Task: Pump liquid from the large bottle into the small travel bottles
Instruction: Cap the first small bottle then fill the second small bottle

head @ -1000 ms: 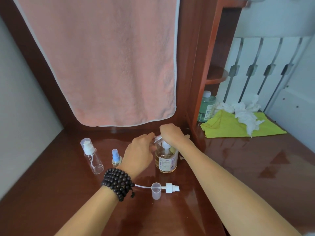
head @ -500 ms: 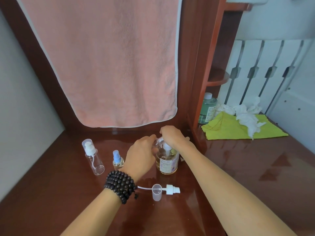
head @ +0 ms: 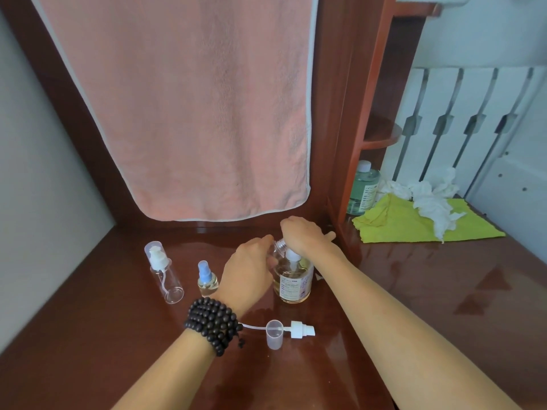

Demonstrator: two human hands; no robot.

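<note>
Amber liquid sits in the large bottle [head: 294, 284] mid-counter. Left of it, the left hand [head: 247, 275] grips a small travel bottle [head: 279, 246], mouth tipped toward the pump; the right hand [head: 302, 236] curls over the pump [head: 291, 255]. Filling step; next, a steady press, I'd say.

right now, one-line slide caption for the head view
Right hand presses large bottle's pump; left hand holds small bottle at spout.

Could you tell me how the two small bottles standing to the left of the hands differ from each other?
The clear travel bottle is taller than the blue-capped spray bottle. The clear one looks empty, with a white pump under a clear cap; the spray bottle holds some yellowish liquid and has a blue top. Both are transparent, stand upright on the wooden desk, and neither hand touches them.
</note>
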